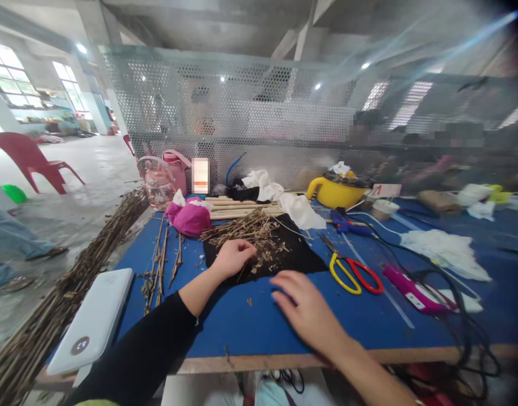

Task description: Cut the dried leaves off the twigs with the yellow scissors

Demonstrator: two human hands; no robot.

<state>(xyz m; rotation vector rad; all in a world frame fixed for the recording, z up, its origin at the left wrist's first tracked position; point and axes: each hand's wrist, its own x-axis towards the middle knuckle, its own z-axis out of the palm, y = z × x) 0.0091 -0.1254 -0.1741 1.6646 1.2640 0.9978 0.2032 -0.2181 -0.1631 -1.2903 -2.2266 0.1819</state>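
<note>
"Where are the hands?"

"Apart! The left hand is right at the near edge of the pile of dried stems, fingers curled in. Whether it grips a stem, I can't tell; the fingertips are tucked from view."

"And the right?"

"The right hand is loose and open, nothing visible in it, just off the near edge of the black cloth. The pile lies on that cloth, beyond both hands, heaped behind the left one."

"How far along are we?"

"Partway, I'd judge. Leaf scraps and crumbs litter the cloth between the hands and the heap, so some sorting or stripping looks done. But the heap is a tangle, and I see no neat finished bunch."

"Plenty left, then?"

"Looks like it! Left of the left hand, a few loose stalks lie on the blue table, and past them a great bundle of long stalks runs alongside. If that's stock for the same work, most of it is waiting."

"Any tools in play?"

"None in hand! The scissors lie just beyond and right of the right hand, and the glue gun is farther out on that side. The pale sticks sit behind the pile, nobody touching them."
</note>
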